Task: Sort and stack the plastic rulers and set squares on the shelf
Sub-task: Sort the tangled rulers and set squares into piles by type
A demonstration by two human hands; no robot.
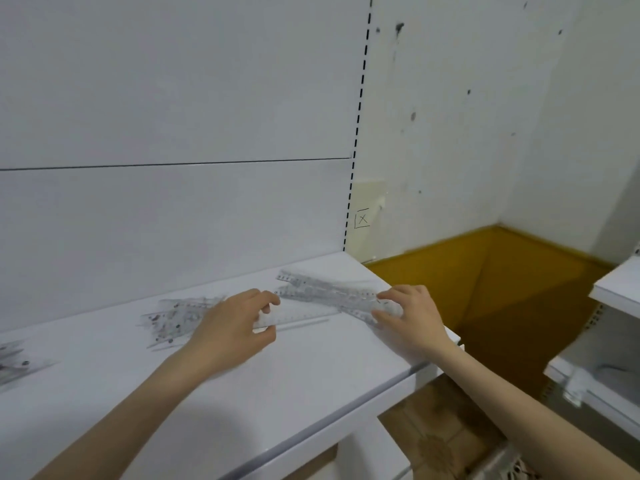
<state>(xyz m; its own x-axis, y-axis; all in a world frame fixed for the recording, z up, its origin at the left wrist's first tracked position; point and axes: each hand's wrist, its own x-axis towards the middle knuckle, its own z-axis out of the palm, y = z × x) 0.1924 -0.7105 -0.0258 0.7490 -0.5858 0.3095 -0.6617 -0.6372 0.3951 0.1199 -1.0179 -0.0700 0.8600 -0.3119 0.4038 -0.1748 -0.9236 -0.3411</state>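
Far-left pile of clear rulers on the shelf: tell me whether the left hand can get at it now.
Probably yes, once freed: the left hand grips one end of a ruler, with the right hand holding the other. Bare shelf lies toward the far-left pile.

Hands (left [232,330], right [409,315]) holding ruler [311,315], white shelf [277,393]

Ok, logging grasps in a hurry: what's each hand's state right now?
Left hand: pinching one end of a clear ruler.
Right hand: fingers curled on that ruler's other end.
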